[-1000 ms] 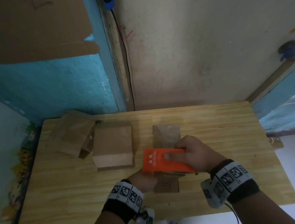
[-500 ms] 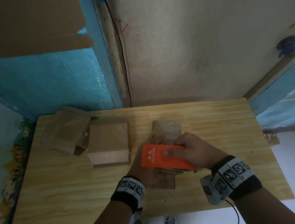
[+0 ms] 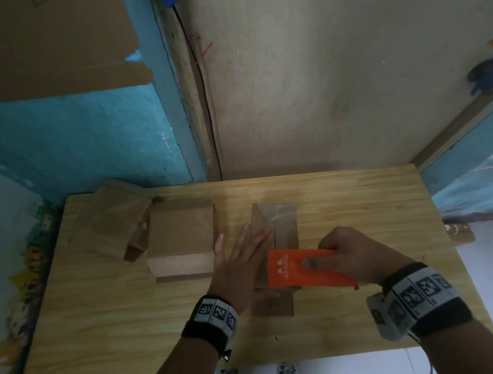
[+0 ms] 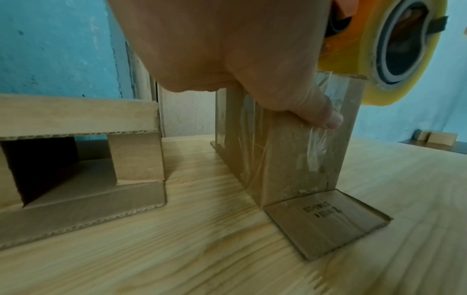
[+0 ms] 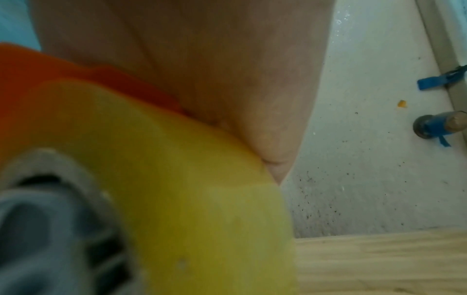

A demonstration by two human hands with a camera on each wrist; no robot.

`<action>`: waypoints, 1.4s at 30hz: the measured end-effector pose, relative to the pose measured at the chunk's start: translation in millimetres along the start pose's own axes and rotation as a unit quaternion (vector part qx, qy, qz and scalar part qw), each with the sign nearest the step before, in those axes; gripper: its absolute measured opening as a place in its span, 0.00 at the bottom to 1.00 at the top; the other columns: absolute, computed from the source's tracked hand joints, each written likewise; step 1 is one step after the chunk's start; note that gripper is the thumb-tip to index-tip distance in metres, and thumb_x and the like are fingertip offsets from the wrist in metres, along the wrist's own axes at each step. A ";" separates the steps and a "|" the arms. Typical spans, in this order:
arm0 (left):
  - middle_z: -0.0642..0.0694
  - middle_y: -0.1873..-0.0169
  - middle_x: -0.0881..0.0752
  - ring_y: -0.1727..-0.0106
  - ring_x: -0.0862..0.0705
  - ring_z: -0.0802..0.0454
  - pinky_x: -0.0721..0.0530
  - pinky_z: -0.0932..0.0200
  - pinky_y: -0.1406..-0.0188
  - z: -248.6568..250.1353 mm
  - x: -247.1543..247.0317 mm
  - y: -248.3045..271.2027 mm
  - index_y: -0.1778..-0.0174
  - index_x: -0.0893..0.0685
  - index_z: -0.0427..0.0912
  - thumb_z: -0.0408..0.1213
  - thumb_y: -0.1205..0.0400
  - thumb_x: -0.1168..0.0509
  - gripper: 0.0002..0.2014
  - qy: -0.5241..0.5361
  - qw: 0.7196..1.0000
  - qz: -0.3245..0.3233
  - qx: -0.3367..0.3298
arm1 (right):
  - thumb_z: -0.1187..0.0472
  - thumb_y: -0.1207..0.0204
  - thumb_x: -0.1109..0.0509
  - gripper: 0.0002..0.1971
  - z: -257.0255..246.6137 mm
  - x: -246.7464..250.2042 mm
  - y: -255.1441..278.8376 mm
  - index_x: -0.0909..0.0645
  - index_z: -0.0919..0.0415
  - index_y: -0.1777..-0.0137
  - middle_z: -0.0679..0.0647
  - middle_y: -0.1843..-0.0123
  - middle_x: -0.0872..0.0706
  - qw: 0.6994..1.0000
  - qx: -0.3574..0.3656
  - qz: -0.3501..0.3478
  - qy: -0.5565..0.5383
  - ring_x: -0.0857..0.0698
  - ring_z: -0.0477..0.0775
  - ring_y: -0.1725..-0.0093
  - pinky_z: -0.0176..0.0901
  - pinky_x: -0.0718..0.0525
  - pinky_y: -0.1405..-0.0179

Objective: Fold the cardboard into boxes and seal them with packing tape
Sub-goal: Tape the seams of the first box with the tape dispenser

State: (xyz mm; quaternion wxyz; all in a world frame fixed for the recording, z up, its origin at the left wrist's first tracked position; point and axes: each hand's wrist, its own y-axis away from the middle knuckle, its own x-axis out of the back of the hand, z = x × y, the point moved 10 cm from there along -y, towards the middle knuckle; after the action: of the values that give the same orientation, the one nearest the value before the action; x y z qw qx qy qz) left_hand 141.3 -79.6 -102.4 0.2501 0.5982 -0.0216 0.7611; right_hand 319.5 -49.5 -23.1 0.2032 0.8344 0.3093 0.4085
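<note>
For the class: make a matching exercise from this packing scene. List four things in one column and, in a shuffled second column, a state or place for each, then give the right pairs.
Things
1. left hand
2. right hand
3. orange tape dispenser
4. open-ended box

States or places
A. lies on the table to the left of the box being taped
B. gripped, on top of the box being taped
C. flat, fingers straight, pressing the box being taped
D. curled round the dispenser

Pairs: 1-C, 2-D, 3-B, 4-A
</note>
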 end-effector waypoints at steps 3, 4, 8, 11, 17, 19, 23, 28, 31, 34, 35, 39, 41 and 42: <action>0.63 0.12 0.69 0.11 0.72 0.49 0.71 0.24 0.19 -0.7 -1.2 -0.9 0.10 0.65 0.57 0.81 0.28 0.42 0.59 -0.001 1.000 -0.009 0.004 | 0.36 0.19 0.24 0.24 3.5 1.8 -0.6 0.09 0.59 0.55 0.58 0.60 0.07 1.000 0.003 -0.004 0.002 0.06 0.59 0.65 0.55 0.07 0.69; 0.63 0.12 0.70 0.11 0.71 0.49 0.71 0.24 0.19 -0.7 -0.7 -1.3 0.10 0.64 0.56 0.80 0.28 0.41 0.59 0.000 1.000 -0.008 0.004 | 0.36 0.19 0.24 0.24 5.1 1.1 -1.3 0.09 0.60 0.55 0.58 0.60 0.07 1.000 0.005 -0.007 0.000 0.06 0.60 0.65 0.57 0.07 0.68; 0.62 0.12 0.70 0.10 0.68 0.49 0.68 0.23 0.18 -1.3 -0.7 -0.7 0.09 0.63 0.54 0.79 0.28 0.39 0.60 -0.005 1.000 -0.004 0.000 | 0.38 0.19 0.23 0.24 22.2 3.0 -1.8 0.08 0.61 0.56 0.61 0.59 0.07 1.000 -0.011 -0.005 -0.015 0.06 0.63 0.63 0.53 0.08 0.69; 0.61 0.11 0.67 0.09 0.63 0.48 0.60 0.21 0.17 -13.8 -0.4 5.2 0.09 0.63 0.53 0.79 0.29 0.38 0.62 -0.009 1.000 0.007 0.009 | 0.40 0.19 0.22 0.21 48.9 21.2 7.7 0.08 0.60 0.55 0.60 0.57 0.07 0.998 -0.041 0.020 -0.034 0.06 0.64 0.60 0.51 0.08 0.68; 0.59 0.10 0.65 0.10 0.63 0.48 0.63 0.24 0.18 -1.4 -1.4 -1.8 0.08 0.60 0.52 0.77 0.29 0.36 0.61 -0.054 0.999 -0.002 -0.005 | 0.42 0.22 0.18 0.19 109.9 29.9 20.4 0.07 0.60 0.54 0.60 0.59 0.06 0.994 -0.085 0.028 -0.067 0.06 0.63 0.63 0.55 0.08 0.67; 0.58 0.10 0.62 0.09 0.61 0.48 0.62 0.24 0.18 1.2 -1.6 -3.5 0.08 0.58 0.51 0.77 0.30 0.34 0.62 -0.064 0.998 0.005 -0.003 | 0.44 0.21 0.19 0.18 117.3 25.9 21.4 0.07 0.61 0.55 0.61 0.60 0.05 0.992 -0.081 0.024 -0.094 0.06 0.67 0.61 0.53 0.09 0.68; 0.58 0.10 0.61 0.09 0.59 0.48 0.63 0.25 0.18 0.4 -0.4 -1.2 0.08 0.59 0.51 0.78 0.30 0.34 0.63 -0.075 0.997 -0.002 0.006 | 0.48 0.18 0.21 0.16 126.7 22.4 20.9 0.08 0.63 0.53 0.57 0.62 0.04 0.987 -0.091 0.035 -0.131 0.04 0.64 0.63 0.48 0.13 0.70; 0.59 0.10 0.60 0.09 0.56 0.49 0.62 0.24 0.17 0.7 1.4 -1.6 0.08 0.58 0.52 0.77 0.31 0.33 0.63 -0.065 0.998 0.001 0.012 | 0.42 0.23 0.17 0.21 132.7 21.6 22.5 0.07 0.64 0.54 0.57 0.62 0.04 0.987 -0.096 0.034 -0.125 0.05 0.63 0.64 0.48 0.11 0.70; 0.61 0.10 0.63 0.09 0.60 0.51 0.66 0.26 0.18 -0.8 -0.2 -1.0 0.08 0.60 0.53 0.77 0.31 0.34 0.63 -0.056 0.998 -0.013 0.017 | 0.38 0.33 0.12 0.24 139.2 24.9 24.2 0.06 0.60 0.54 0.57 0.60 0.05 0.989 -0.106 0.019 -0.100 0.05 0.57 0.65 0.47 0.08 0.68; 0.62 0.11 0.66 0.10 0.62 0.52 0.67 0.26 0.18 0.5 1.6 -0.8 0.09 0.61 0.54 0.76 0.30 0.34 0.62 -0.040 0.999 -0.009 0.019 | 0.40 0.35 0.11 0.21 153.4 28.8 29.1 0.06 0.58 0.55 0.57 0.57 0.05 0.990 -0.124 0.012 -0.065 0.05 0.58 0.62 0.48 0.06 0.67; 0.63 0.11 0.66 0.10 0.63 0.52 0.67 0.26 0.18 0.3 0.6 -0.8 0.09 0.61 0.55 0.75 0.30 0.33 0.62 -0.037 0.999 -0.011 0.021 | 0.40 0.36 0.10 0.22 160.1 30.5 32.2 0.06 0.58 0.55 0.57 0.57 0.05 0.989 -0.135 0.014 -0.059 0.05 0.59 0.61 0.48 0.06 0.67; 0.65 0.12 0.66 0.11 0.65 0.54 0.70 0.28 0.18 0.8 2.6 -1.8 0.09 0.61 0.56 0.72 0.30 0.29 0.63 -0.014 1.000 -0.003 0.024 | 0.22 0.55 0.15 0.41 178.3 23.7 37.9 0.07 0.56 0.53 0.57 0.56 0.05 0.986 -0.163 -0.016 -0.017 0.05 0.58 0.61 0.50 0.05 0.65; 0.66 0.12 0.67 0.11 0.65 0.55 0.70 0.29 0.18 0.6 1.7 -2.2 0.09 0.61 0.57 0.71 0.30 0.28 0.63 -0.005 1.000 -0.005 0.024 | 0.20 0.53 0.16 0.42 177.9 19.4 31.2 0.08 0.54 0.51 0.55 0.54 0.06 0.985 -0.171 -0.026 0.004 0.05 0.56 0.58 0.49 0.04 0.62; 0.67 0.13 0.68 0.11 0.65 0.55 0.70 0.29 0.18 0.4 1.8 -2.1 0.09 0.61 0.57 0.71 0.30 0.28 0.63 -0.002 1.000 -0.006 0.026 | 0.20 0.48 0.16 0.39 173.0 18.9 27.0 0.09 0.53 0.50 0.53 0.53 0.07 0.984 -0.173 -0.027 0.024 0.06 0.54 0.56 0.49 0.04 0.59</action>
State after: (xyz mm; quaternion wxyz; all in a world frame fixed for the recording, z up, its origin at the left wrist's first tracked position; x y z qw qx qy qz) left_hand 142.3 -77.2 -101.2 0.2388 0.6062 0.0013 0.7586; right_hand 477.7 -71.2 -97.6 0.3476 0.7683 0.2609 0.4700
